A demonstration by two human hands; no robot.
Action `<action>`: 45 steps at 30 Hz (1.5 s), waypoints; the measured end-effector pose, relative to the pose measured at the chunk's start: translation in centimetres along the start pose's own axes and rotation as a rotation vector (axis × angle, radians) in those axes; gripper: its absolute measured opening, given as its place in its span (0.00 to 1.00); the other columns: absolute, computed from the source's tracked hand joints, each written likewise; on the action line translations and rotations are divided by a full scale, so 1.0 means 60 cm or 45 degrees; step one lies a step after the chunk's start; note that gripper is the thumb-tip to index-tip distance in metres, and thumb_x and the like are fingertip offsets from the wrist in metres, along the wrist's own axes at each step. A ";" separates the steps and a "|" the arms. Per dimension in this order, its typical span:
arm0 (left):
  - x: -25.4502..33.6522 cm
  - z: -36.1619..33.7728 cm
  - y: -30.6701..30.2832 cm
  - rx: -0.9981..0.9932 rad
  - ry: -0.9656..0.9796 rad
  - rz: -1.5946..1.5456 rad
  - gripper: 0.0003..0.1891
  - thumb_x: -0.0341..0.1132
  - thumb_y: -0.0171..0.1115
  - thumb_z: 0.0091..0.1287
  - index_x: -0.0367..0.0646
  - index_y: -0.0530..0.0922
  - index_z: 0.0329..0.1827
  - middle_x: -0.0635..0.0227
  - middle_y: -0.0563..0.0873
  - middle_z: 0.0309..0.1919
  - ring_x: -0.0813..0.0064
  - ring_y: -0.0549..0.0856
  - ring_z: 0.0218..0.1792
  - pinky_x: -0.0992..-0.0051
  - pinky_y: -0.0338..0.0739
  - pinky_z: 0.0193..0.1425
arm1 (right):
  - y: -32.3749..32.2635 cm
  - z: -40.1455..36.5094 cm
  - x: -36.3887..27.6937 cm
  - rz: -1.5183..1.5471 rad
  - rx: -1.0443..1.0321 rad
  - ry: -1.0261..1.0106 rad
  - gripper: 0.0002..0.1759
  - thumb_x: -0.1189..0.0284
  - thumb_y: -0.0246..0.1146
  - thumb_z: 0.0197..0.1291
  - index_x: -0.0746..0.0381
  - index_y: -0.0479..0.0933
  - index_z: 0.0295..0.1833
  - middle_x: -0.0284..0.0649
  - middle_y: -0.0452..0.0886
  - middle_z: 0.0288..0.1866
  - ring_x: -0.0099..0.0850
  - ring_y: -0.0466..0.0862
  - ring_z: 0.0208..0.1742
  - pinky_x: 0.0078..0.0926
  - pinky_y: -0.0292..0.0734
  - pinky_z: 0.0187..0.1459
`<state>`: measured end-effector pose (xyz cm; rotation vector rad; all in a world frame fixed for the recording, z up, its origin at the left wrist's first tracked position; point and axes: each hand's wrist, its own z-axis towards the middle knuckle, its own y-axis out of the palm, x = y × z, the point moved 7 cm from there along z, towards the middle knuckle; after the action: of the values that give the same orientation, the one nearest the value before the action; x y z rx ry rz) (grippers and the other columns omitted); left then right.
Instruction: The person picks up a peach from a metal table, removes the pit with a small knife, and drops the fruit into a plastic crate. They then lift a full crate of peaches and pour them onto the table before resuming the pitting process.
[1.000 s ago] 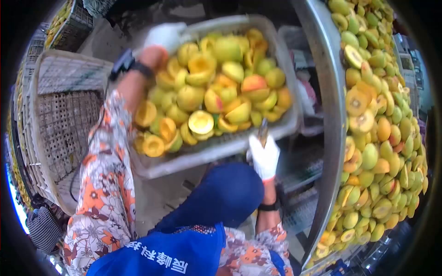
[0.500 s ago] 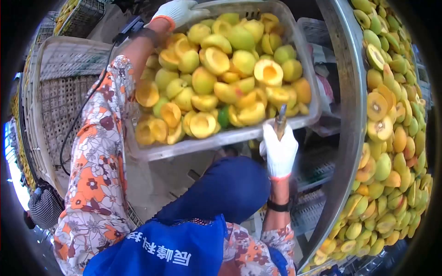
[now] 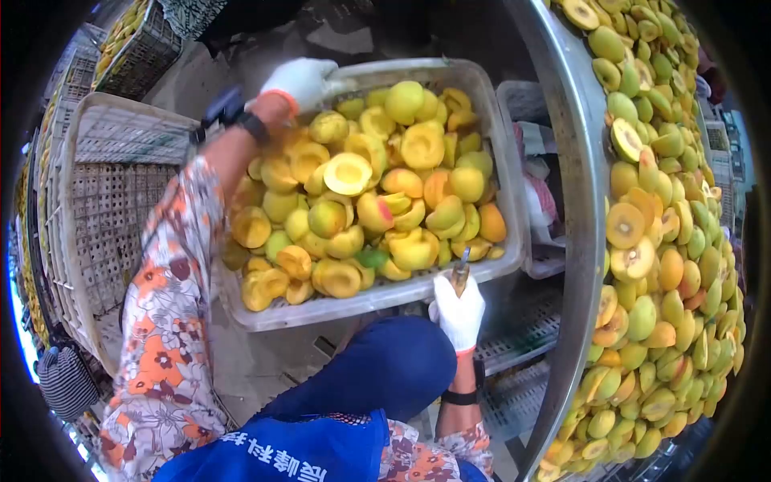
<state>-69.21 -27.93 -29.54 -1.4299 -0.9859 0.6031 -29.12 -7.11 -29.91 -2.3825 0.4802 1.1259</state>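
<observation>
One grey plastic crate (image 3: 353, 301) is held in the air by two hands, both in white gloves. The left hand (image 3: 301, 79) is closed over the far rim at the upper left corner. The right hand (image 3: 458, 309) is closed on the near rim at the lower right corner, and the same fist also holds one slim metal-tipped tool (image 3: 461, 269), pointing up against the crate wall. The crate sits above one raised knee in blue cloth (image 3: 385, 361), between one empty lattice basket (image 3: 112, 201) on the left and the steel tabletop (image 3: 582, 201) on the right, just beside its rim. The crate is filled to the brim with peach pieces (image 3: 377, 193), halved and whole-looking, yellow, green and orange; they run to several dozen, and an exact count is not possible. A far larger heap of the same fruit (image 3: 658, 241) covers the tabletop, again uncountable. Two black wrist bands show: one on the left wrist (image 3: 241, 120), one on the right (image 3: 462, 396). One blue apron (image 3: 321, 450) with white lettering fills the lower edge. One further crate of fruit (image 3: 128, 40) stands at the upper left.
</observation>
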 end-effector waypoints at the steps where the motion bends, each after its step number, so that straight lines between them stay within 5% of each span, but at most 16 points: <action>1: -0.005 0.001 0.009 -0.032 0.018 -0.030 0.28 0.65 0.59 0.70 0.48 0.84 0.53 0.51 0.89 0.45 0.45 0.86 0.51 0.54 0.81 0.54 | 0.000 -0.004 0.000 0.071 -0.017 -0.017 0.13 0.67 0.70 0.66 0.68 0.81 0.45 0.35 0.81 0.22 0.20 0.80 0.21 0.25 0.74 0.25; 9: 0.003 -0.004 0.002 -0.028 0.013 -0.007 0.30 0.66 0.59 0.69 0.49 0.85 0.55 0.52 0.90 0.49 0.48 0.87 0.53 0.56 0.81 0.59 | 0.001 -0.006 0.018 0.082 -0.044 -0.009 0.12 0.68 0.71 0.66 0.66 0.80 0.45 0.34 0.79 0.21 0.18 0.76 0.20 0.23 0.72 0.23; 13: -0.038 0.027 0.050 0.077 0.128 -0.090 0.27 0.63 0.58 0.71 0.49 0.85 0.53 0.52 0.89 0.46 0.47 0.87 0.49 0.55 0.81 0.53 | 0.006 -0.023 -0.033 0.148 -0.067 0.042 0.10 0.70 0.69 0.68 0.65 0.78 0.44 0.30 0.77 0.22 0.18 0.74 0.19 0.22 0.69 0.22; 15: 0.017 -0.025 0.004 0.080 0.045 0.037 0.28 0.65 0.58 0.71 0.50 0.84 0.54 0.52 0.89 0.47 0.46 0.87 0.50 0.54 0.80 0.54 | 0.000 -0.010 0.026 0.119 -0.054 0.069 0.09 0.72 0.70 0.67 0.65 0.79 0.44 0.30 0.78 0.22 0.19 0.75 0.19 0.22 0.70 0.22; 17: 0.003 -0.005 0.004 -0.058 0.030 -0.026 0.28 0.65 0.59 0.70 0.49 0.84 0.52 0.52 0.89 0.48 0.46 0.86 0.52 0.54 0.80 0.56 | 0.007 -0.005 0.020 0.135 -0.050 0.051 0.09 0.72 0.69 0.67 0.65 0.79 0.46 0.33 0.79 0.23 0.19 0.75 0.18 0.22 0.69 0.21; 19: -0.021 0.016 0.026 0.141 0.153 -0.017 0.27 0.63 0.59 0.70 0.47 0.84 0.51 0.53 0.89 0.47 0.47 0.86 0.51 0.54 0.81 0.55 | 0.007 -0.015 -0.011 0.162 -0.050 0.108 0.09 0.72 0.68 0.68 0.65 0.79 0.47 0.34 0.79 0.23 0.19 0.74 0.18 0.22 0.67 0.20; 20: -0.018 0.015 0.021 -0.016 0.005 -0.109 0.26 0.62 0.60 0.70 0.47 0.84 0.51 0.53 0.90 0.45 0.47 0.87 0.50 0.54 0.81 0.55 | 0.010 -0.021 -0.020 0.305 -0.065 0.083 0.09 0.72 0.67 0.69 0.65 0.78 0.47 0.33 0.79 0.23 0.19 0.73 0.17 0.21 0.65 0.20; 28: -0.007 0.001 0.024 0.053 0.093 -0.036 0.27 0.61 0.56 0.73 0.47 0.83 0.58 0.54 0.90 0.45 0.48 0.87 0.49 0.55 0.82 0.54 | 0.006 -0.025 -0.009 0.202 -0.084 0.099 0.09 0.72 0.66 0.70 0.65 0.77 0.48 0.35 0.81 0.25 0.19 0.75 0.17 0.21 0.67 0.20; 31: 0.019 -0.029 0.009 -0.004 -0.070 0.031 0.30 0.66 0.56 0.70 0.48 0.85 0.52 0.58 0.91 0.44 0.51 0.88 0.50 0.58 0.81 0.55 | 0.002 -0.008 0.039 0.190 -0.125 0.060 0.09 0.71 0.66 0.70 0.65 0.77 0.48 0.36 0.83 0.25 0.19 0.75 0.18 0.21 0.67 0.20; 33: 0.015 -0.022 0.010 -0.038 -0.008 -0.109 0.27 0.60 0.58 0.73 0.48 0.81 0.61 0.53 0.89 0.47 0.47 0.87 0.50 0.56 0.82 0.54 | -0.003 -0.014 0.030 0.136 -0.123 0.117 0.10 0.70 0.66 0.70 0.65 0.78 0.48 0.37 0.84 0.26 0.18 0.75 0.18 0.21 0.68 0.21; 36: 0.023 -0.025 0.006 -0.005 0.007 0.015 0.27 0.60 0.57 0.73 0.49 0.82 0.60 0.52 0.89 0.48 0.48 0.87 0.51 0.56 0.81 0.54 | -0.001 -0.002 0.023 0.145 -0.198 0.064 0.09 0.68 0.67 0.70 0.63 0.79 0.47 0.36 0.84 0.27 0.17 0.75 0.19 0.19 0.68 0.23; 39: 0.022 -0.027 0.008 -0.032 -0.015 0.021 0.28 0.63 0.57 0.72 0.48 0.82 0.55 0.54 0.90 0.47 0.48 0.87 0.50 0.56 0.81 0.52 | -0.024 -0.021 0.030 -0.155 -0.167 -0.071 0.17 0.65 0.70 0.68 0.65 0.79 0.55 0.39 0.86 0.32 0.27 0.85 0.30 0.29 0.81 0.36; 40: 0.020 -0.027 0.012 0.045 0.046 0.009 0.30 0.66 0.57 0.71 0.47 0.82 0.55 0.53 0.90 0.44 0.48 0.88 0.48 0.56 0.81 0.51 | -0.043 -0.037 0.030 -0.295 -0.160 -0.076 0.23 0.64 0.71 0.66 0.65 0.78 0.61 0.41 0.89 0.39 0.31 0.89 0.41 0.32 0.84 0.47; 41: 0.027 -0.030 0.009 -0.084 -0.056 -0.030 0.30 0.65 0.59 0.70 0.49 0.82 0.59 0.54 0.88 0.53 0.50 0.86 0.56 0.55 0.79 0.57 | -0.062 -0.061 0.026 -0.282 -0.142 -0.095 0.23 0.64 0.71 0.66 0.65 0.78 0.61 0.41 0.89 0.39 0.31 0.89 0.41 0.32 0.84 0.47; 43: 0.083 -0.075 -0.025 0.634 0.206 0.192 0.29 0.62 0.63 0.68 0.52 0.81 0.63 0.54 0.83 0.64 0.49 0.79 0.67 0.52 0.74 0.67 | -0.118 -0.120 0.011 -0.297 0.090 -0.254 0.25 0.63 0.71 0.66 0.65 0.77 0.63 0.44 0.90 0.47 0.35 0.91 0.47 0.32 0.84 0.52; 45: 0.202 -0.151 -0.074 0.611 0.480 -0.119 0.27 0.52 0.67 0.66 0.52 0.80 0.66 0.55 0.78 0.68 0.47 0.73 0.72 0.50 0.66 0.76 | -0.174 -0.177 0.018 -0.520 0.187 -0.253 0.27 0.63 0.70 0.66 0.65 0.75 0.66 0.48 0.90 0.52 0.40 0.91 0.52 0.36 0.83 0.54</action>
<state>-56.45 -22.92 -21.67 -1.0131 -0.5560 0.4411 -16.69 -4.23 -22.14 -2.0869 0.0035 1.0791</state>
